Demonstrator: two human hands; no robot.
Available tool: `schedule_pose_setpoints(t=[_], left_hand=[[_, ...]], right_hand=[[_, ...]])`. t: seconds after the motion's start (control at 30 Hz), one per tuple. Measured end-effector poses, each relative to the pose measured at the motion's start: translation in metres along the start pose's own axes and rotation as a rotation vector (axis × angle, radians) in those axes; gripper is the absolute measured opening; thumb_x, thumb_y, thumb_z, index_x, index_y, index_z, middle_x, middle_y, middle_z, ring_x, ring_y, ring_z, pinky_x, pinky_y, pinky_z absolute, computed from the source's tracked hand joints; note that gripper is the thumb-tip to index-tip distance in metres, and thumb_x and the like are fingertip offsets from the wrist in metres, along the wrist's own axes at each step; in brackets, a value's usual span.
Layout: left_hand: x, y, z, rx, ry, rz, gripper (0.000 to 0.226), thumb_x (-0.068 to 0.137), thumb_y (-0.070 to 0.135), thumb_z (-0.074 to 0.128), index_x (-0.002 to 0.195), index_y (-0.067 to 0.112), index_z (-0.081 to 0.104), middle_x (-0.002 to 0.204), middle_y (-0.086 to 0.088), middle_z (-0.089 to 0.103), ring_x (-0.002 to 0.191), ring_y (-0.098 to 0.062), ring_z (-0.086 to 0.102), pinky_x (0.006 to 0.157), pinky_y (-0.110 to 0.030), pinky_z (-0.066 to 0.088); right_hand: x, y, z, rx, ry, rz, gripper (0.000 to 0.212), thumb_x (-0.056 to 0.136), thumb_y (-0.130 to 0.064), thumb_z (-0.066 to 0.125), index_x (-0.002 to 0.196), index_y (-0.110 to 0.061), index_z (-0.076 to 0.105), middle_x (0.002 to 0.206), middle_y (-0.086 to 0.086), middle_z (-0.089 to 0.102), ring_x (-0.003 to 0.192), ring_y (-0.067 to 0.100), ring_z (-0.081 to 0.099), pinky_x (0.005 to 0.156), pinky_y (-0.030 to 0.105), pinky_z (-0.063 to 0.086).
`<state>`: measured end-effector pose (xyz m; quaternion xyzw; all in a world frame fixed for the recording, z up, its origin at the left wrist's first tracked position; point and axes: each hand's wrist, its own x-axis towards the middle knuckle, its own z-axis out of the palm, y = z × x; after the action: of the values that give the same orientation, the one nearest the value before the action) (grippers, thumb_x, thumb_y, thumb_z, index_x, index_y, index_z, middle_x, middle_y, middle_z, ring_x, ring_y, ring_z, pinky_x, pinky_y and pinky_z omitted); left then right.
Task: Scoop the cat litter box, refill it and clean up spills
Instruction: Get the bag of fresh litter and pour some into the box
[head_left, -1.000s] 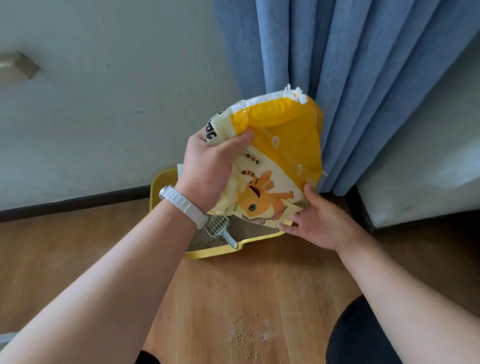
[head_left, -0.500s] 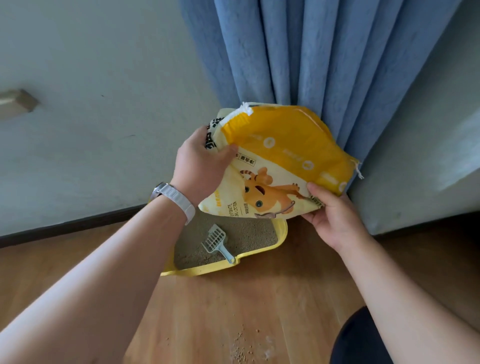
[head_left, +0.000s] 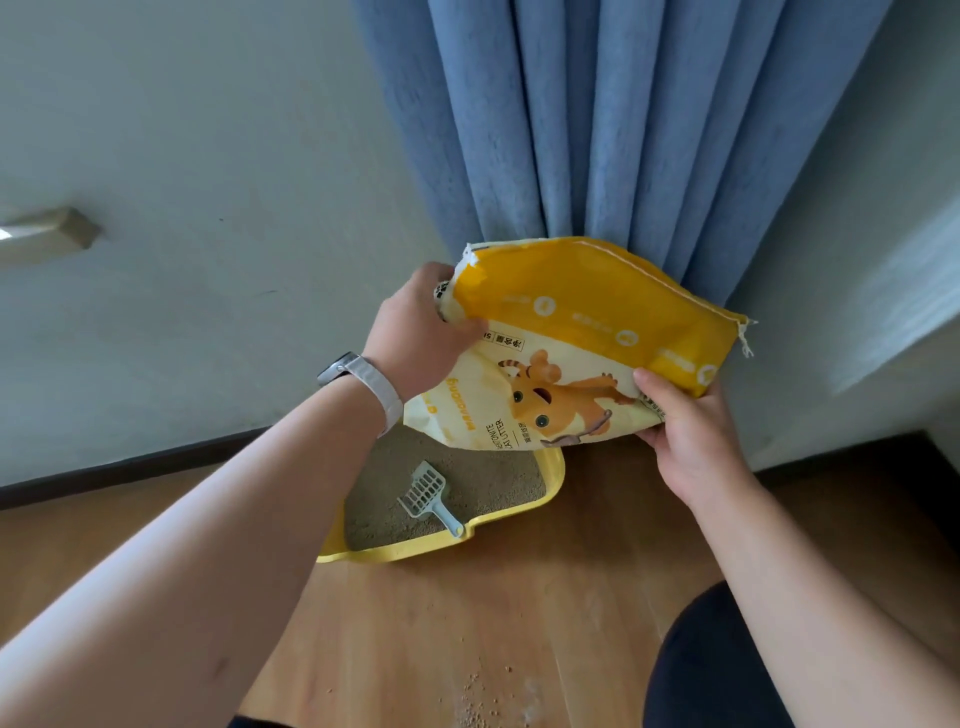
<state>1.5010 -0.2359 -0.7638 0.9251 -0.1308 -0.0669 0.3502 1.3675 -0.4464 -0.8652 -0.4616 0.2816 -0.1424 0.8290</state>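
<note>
Cat litter bag (head_left: 587, 322), held sideways at centre frame above a yellow litter box (head_left: 557, 475). The left hand (head_left: 415, 345) grips its left end and the right hand (head_left: 688, 434) clasps its lower right edge. A scoop (head_left: 426, 493) lies in the litter, with spilled grains (head_left: 475, 701) at bottom centre.

Your left hand (head_left: 415, 340) grips one end of the litter bag (head_left: 582, 343), and your right hand (head_left: 685, 431) holds its lower edge near the stitched end — the bag lies tilted on its side above the far part of the yellow litter box (head_left: 553, 486). The box sits on the wooden floor (head_left: 519, 613) against the wall, partly under the blue curtain (head_left: 623, 119). A pale scoop (head_left: 428, 496) rests on the litter inside, handle on the near rim. Spilled grains (head_left: 475, 706) dot the floor close to you — beside your dark-clad knee (head_left: 711, 670).
</note>
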Motion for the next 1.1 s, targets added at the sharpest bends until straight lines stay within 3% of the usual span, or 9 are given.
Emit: schedule_pose_setpoints(t=[0.23,0.4,0.63,0.9,1.1], left_hand=[[0.004,0.006,0.002,-0.066,0.001,-0.008,0.034,0.081,0.036,0.075,0.106,0.027,0.054,0.098,0.002,0.064,0.081,-0.012,0.061,0.061,-0.027,0.052],[0.011,0.010,0.008,-0.105,0.002,0.000,0.033,0.081,0.035,0.076,0.105,0.022,0.059,0.096,0.002,0.065,0.084,-0.018,0.063,0.071,-0.038,0.057],[0.010,0.014,0.019,-0.110,0.031,0.014,0.024,0.083,0.032,0.074,0.098,0.018,0.062,0.089,0.000,0.067,0.079,-0.019,0.064,0.070,-0.042,0.059],[0.014,0.023,0.022,-0.107,0.019,0.020,0.019,0.084,0.031,0.073,0.093,0.022,0.059,0.086,0.003,0.065,0.077,-0.016,0.063,0.063,-0.033,0.057],[0.015,0.027,0.031,-0.142,0.003,0.002,0.023,0.082,0.032,0.075,0.096,0.019,0.061,0.089,0.000,0.068,0.079,-0.020,0.066,0.070,-0.042,0.059]], right_hand=[[0.000,-0.031,-0.007,-0.144,0.057,-0.050,0.039,0.087,-0.010,0.071,0.124,-0.017,0.061,0.112,0.005,0.072,0.101,0.026,0.070,0.089,0.053,0.055],[0.010,-0.041,-0.012,-0.181,0.059,-0.124,0.036,0.087,-0.008,0.069,0.122,-0.014,0.063,0.112,0.005,0.072,0.102,0.027,0.070,0.083,0.046,0.056],[0.016,-0.037,-0.017,-0.206,0.074,-0.173,0.032,0.088,-0.010,0.067,0.117,-0.022,0.066,0.116,0.000,0.071,0.107,0.022,0.068,0.095,0.051,0.052],[0.020,-0.036,-0.022,-0.201,0.068,-0.183,0.032,0.088,-0.013,0.066,0.119,-0.022,0.066,0.118,0.001,0.071,0.108,0.023,0.067,0.095,0.052,0.052],[0.020,-0.041,-0.028,-0.189,0.119,-0.200,0.027,0.089,-0.011,0.066,0.111,-0.027,0.068,0.115,-0.001,0.072,0.106,0.021,0.068,0.096,0.052,0.051]])
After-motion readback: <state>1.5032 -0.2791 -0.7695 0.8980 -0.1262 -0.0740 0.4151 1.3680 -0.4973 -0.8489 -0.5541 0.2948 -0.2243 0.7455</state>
